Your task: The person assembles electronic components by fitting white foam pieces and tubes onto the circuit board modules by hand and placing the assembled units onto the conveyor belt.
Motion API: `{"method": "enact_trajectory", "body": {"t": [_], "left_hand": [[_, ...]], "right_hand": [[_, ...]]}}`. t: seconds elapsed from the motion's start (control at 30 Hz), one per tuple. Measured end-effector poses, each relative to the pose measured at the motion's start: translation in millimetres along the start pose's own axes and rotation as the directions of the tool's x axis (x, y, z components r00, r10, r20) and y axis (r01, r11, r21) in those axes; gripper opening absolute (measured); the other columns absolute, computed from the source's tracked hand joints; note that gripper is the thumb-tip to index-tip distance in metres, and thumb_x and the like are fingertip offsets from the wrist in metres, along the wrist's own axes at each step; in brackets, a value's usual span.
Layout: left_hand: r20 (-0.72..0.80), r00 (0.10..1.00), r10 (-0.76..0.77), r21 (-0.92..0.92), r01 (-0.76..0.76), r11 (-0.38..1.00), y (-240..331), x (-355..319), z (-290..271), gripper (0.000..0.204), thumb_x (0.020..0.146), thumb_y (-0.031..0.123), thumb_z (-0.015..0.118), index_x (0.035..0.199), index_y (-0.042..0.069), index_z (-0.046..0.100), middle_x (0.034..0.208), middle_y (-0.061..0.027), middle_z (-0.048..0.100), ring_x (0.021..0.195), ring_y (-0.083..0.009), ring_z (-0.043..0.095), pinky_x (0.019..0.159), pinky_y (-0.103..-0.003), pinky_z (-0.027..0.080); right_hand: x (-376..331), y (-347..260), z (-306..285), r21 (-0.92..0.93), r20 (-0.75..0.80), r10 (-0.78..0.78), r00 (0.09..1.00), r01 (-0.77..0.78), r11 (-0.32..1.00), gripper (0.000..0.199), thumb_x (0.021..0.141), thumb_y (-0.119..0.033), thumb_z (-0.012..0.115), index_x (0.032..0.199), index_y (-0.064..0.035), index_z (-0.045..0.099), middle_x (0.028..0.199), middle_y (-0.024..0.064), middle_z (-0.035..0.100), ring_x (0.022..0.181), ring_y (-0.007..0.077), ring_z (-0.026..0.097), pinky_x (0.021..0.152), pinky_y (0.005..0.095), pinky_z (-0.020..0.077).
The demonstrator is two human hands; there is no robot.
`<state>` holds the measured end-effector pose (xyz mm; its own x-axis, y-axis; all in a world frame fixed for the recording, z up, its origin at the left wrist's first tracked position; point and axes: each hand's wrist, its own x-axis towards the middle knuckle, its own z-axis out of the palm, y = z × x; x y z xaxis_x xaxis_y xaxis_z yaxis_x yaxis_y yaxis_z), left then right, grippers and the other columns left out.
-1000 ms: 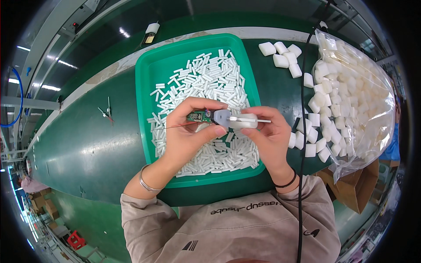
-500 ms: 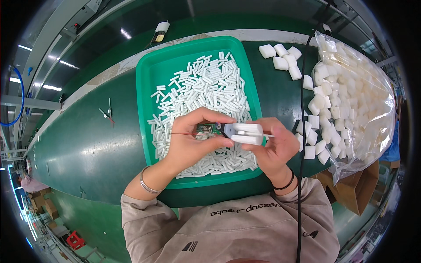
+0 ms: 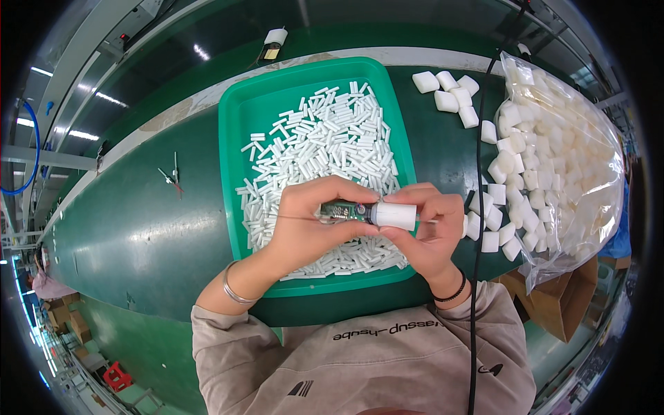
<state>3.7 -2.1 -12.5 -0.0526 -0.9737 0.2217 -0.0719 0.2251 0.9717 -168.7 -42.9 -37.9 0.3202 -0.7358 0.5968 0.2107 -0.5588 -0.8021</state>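
My left hand [image 3: 315, 218] pinches a small electronic assembly with a green circuit board [image 3: 342, 210] and a dark end piece; thin wires trail from it on the left. A white foam-like cylinder [image 3: 395, 216] sits against the right end of that assembly. My right hand [image 3: 432, 225] grips the cylinder with thumb and fingers, and a thin pale tip shows beyond its right end. Both hands are close together above a green tray [image 3: 232, 138], which holds a heap of short white sticks [image 3: 339, 138].
At the right a clear plastic bag [image 3: 574, 152] spills white foam-like pieces [image 3: 515, 180] onto the green table [image 3: 138, 214]. More pieces lie behind it. A black cable [image 3: 477, 173] hangs across the right side. A similar assembly [image 3: 274, 43] rests beyond the table's back edge; wires [image 3: 170, 176] lie at left.
The white cylinder, spread apart with a gap before, is now closed into one round piece at the assembly's end. The assembly beyond the back edge has shifted right.
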Motion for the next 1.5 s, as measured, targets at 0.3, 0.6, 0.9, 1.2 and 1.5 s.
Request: {"method": "enact_trajectory", "body": {"t": [0.3,0.6,0.9,1.2,1.5], "left_hand": [[0.083,0.974,0.212,0.401,-0.227,0.887,12,12,-18,0.030,0.057,0.004,0.074,0.085,0.005,0.063,0.084,-0.0079,0.064,0.076,-0.0212,0.062,0.067,-0.026,0.049],[-0.864,0.450,-0.225,-0.117,0.255,0.960,-73,58,-244,0.028,0.070,0.017,0.070,0.093,0.006,0.058,0.072,-0.0027,0.058,0.053,-0.0083,0.053,0.042,-0.018,0.037],[-0.944,0.201,-0.261,-0.279,-0.062,0.958,-114,41,-354,0.090,0.072,0.013,0.068,0.135,0.004,0.004,0.119,-0.0185,0.041,0.111,-0.0302,0.043,0.075,-0.039,0.050],[-0.845,0.414,0.338,0.489,0.855,0.174,-95,-7,-396,0.047,0.071,0.031,0.064,0.110,0.007,0.054,0.124,-0.0139,0.042,0.116,-0.0327,0.036,0.095,-0.035,0.033],[-0.921,0.384,0.070,0.342,0.881,-0.327,-93,-27,-435,0.040,0.085,0.039,0.035,0.113,0.020,0.056,0.143,-0.0035,0.016,0.129,-0.0364,0.010,0.099,-0.053,0.017]], "right_hand": [[8,-5,1,-0.013,0.096,0.160,0.982,-0.159,0.987,0.073,0.062,-0.003,0.074,0.119,0.0003,0.029,0.099,0.0157,0.056,0.089,0.0224,0.055,0.077,0.0313,0.0453],[5,4,3,-0.612,0.371,0.168,0.913,0.105,0.784,0.039,0.060,-0.011,0.069,0.096,-0.0035,0.056,0.098,0.0095,0.054,0.091,0.0265,0.049,0.074,0.0357,0.0420],[8,3,5,-0.625,0.457,0.242,0.856,0.115,0.772,0.041,0.063,-0.015,0.068,0.101,-0.0048,0.055,0.102,0.0066,0.051,0.090,0.0236,0.047,0.073,0.0354,0.0403],[7,4,12,-0.670,0.468,0.274,0.840,0.136,0.729,0.016,0.064,-0.011,0.063,0.078,-0.0079,0.055,0.075,0.0020,0.050,0.075,0.0214,0.049,0.066,0.0331,0.0384],[12,3,12,-0.679,0.488,0.317,0.814,0.125,0.724,0.020,0.061,-0.011,0.066,0.079,-0.0110,0.057,0.075,0.0000,0.050,0.074,0.0189,0.049,0.063,0.0309,0.0388]]}}
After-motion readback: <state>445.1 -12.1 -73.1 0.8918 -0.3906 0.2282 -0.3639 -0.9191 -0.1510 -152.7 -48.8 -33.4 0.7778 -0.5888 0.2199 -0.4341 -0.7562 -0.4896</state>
